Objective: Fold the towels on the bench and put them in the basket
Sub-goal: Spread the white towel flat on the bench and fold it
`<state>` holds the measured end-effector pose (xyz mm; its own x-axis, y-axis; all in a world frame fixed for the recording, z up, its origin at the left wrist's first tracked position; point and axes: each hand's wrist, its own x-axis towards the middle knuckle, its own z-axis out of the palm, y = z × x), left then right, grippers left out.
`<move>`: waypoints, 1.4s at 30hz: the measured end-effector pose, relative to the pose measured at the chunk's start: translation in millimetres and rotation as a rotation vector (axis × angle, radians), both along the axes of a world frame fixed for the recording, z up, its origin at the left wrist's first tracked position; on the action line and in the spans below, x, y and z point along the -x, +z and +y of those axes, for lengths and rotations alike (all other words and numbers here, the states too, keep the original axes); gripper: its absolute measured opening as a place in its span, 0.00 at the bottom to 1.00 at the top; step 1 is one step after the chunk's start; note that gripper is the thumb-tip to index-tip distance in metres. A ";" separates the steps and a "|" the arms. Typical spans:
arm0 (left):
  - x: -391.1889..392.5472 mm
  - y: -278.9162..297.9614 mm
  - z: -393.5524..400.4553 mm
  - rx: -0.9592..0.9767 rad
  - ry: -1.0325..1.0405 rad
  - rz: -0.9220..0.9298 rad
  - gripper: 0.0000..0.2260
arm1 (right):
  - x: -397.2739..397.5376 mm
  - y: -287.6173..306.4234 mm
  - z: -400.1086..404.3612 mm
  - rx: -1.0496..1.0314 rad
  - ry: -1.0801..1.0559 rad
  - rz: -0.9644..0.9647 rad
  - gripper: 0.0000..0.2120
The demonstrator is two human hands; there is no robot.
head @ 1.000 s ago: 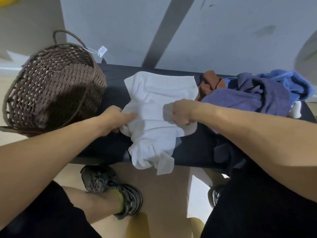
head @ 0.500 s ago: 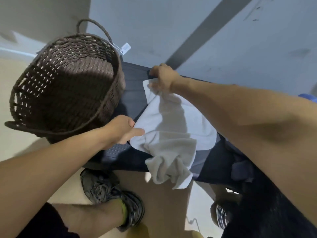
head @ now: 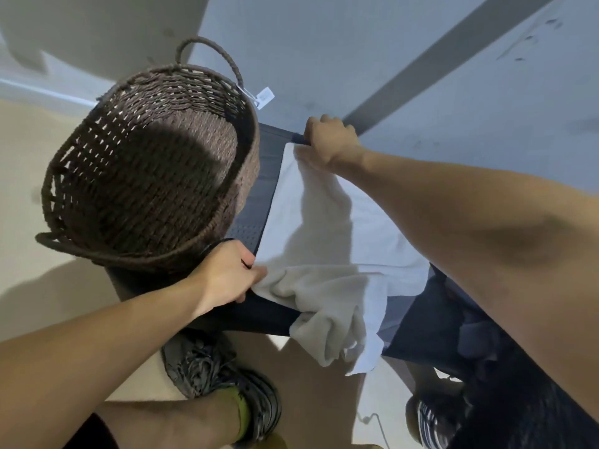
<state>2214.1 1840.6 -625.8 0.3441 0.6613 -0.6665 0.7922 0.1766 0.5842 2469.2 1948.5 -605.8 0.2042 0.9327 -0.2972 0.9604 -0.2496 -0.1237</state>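
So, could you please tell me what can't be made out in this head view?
- Right hand fingers: curled over the white towel's far corner, out of sight behind the knuckles.
- Bench to the right: covered by the right forearm.
- Basket bottom: partly in shadow.
- Tag print: too small.
- Left hand fingertips: tucked under the towel's near corner.

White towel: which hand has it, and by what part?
Both. The left hand pinches the white towel at its near corner; the right hand grips its far corner.

No legible text. Small white paper tag hangs from the brown woven basket's handle; print too blurred to read.
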 end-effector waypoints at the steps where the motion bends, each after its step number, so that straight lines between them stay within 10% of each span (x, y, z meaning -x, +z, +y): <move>1: -0.6 2.1 0.0 -0.051 -0.010 0.036 0.13 | -1.1 4.7 -5.4 -0.037 -0.003 -0.004 0.21; 6: -12.9 19.7 6.2 -0.362 -0.247 0.246 0.12 | -27.5 40.8 -73.3 -0.157 -0.061 0.127 0.07; 15: -87.2 62.1 24.8 -0.558 -0.703 0.437 0.15 | -100.6 84.5 -210.1 0.658 -0.324 0.047 0.22; 21: -151.7 57.4 68.7 -0.593 -0.678 0.283 0.25 | -105.4 50.6 -210.3 0.000 -0.255 0.103 0.10; 29: -157.7 18.2 88.6 -0.441 -0.761 0.420 0.52 | -109.4 16.3 -180.9 0.203 0.065 0.047 0.41; 42: -170.8 37.3 87.9 -0.598 -0.877 0.475 0.42 | -106.5 33.0 -201.9 0.003 -0.245 0.211 0.43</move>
<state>2384.9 1928.5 -588.4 0.6392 0.5726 -0.5134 0.6676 -0.7445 0.0008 2575.7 1746.6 -572.8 0.3557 0.8625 -0.3600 0.8249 -0.4708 -0.3128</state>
